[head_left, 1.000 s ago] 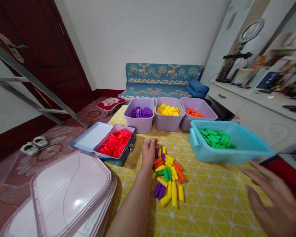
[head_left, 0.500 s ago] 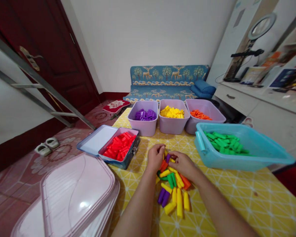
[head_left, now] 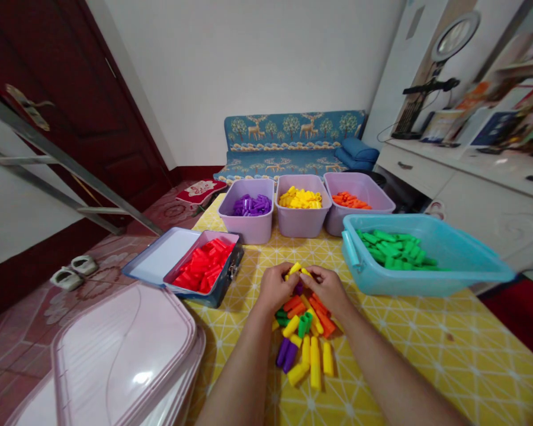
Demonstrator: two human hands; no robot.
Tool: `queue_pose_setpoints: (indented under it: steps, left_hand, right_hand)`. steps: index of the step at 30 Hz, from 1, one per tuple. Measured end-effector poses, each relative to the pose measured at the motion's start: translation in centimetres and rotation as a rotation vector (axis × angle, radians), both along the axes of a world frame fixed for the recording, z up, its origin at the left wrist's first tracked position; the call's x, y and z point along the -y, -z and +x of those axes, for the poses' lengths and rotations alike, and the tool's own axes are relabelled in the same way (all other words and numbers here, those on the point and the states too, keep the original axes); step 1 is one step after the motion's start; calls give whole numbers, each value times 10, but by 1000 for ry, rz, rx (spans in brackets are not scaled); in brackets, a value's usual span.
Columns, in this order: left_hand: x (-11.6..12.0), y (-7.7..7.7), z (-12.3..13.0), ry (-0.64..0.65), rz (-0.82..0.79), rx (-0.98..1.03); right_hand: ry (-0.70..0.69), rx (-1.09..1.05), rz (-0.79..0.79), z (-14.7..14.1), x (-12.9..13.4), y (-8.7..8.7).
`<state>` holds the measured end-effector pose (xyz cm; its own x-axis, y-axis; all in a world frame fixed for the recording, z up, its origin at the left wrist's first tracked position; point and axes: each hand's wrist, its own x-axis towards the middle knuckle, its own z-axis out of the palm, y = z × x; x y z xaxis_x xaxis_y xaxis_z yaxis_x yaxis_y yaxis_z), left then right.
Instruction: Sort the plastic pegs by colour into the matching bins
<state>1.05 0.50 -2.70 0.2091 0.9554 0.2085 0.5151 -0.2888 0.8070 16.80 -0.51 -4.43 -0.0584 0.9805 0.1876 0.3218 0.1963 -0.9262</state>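
Note:
My left hand (head_left: pixel 276 289) is closed on a yellow plastic tube (head_left: pixel 295 268) at the far end of a mixed heap. Close beside it, my right hand (head_left: pixel 329 290) pinches another small yellow piece (head_left: pixel 305 272); the fingers partly cover both. Beneath and in front of my hands lie loose tubes: orange tubes (head_left: pixel 296 307), green tubes (head_left: pixel 305 324), purple tubes (head_left: pixel 286 354) and several yellow tubes (head_left: pixel 315 362). A dark purple piece shows just below my fingertips.
Lilac bins hold purple (head_left: pixel 246 229), yellow (head_left: pixel 302 223) and orange pieces (head_left: pixel 384 200). A turquoise tub (head_left: pixel 408 285) of green pieces stands right. An open tin case (head_left: pixel 225 287) with red pieces sits left, near stacked lids (head_left: pixel 124 349). A ladder (head_left: pixel 66 160) leans at far left.
Both hands have come closer together and now have yellow pieces between their fingers. Some heap pieces have shifted, showing more orange tubes. The view has turned slightly right.

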Motion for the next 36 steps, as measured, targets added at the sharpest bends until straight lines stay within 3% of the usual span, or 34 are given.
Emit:
queue_pose_setpoints:
  steps: [4,11,15,19,24,29,33,36]
  left_hand:
    - [-1,0,-1,30,-62,167]
    - [-3,3,2,192,-107,449]
    - [-2,2,3,204,-156,436]
    - [-1,3,4,59,-209,405]
    - [-6,7,2,-178,-75,433]
    - [-10,11,0,-215,-42,451]
    - [-12,16,0,-176,-59,466]
    - [-14,18,-1,-167,-74,480]
  right_hand:
    - [5,-93,31,-1,2,-6]
    - [-27,-304,-71,-3,3,-7]
    - [-90,-290,-60,-3,4,-9]
    - [-46,-259,-53,-3,3,-8]
    - [49,-338,-72,-4,3,-14]
    - [58,-319,-190,-11,-8,-47]
    - [145,-394,-32,-21,-47,-92]
    - [288,-509,22,-29,-84,-122]
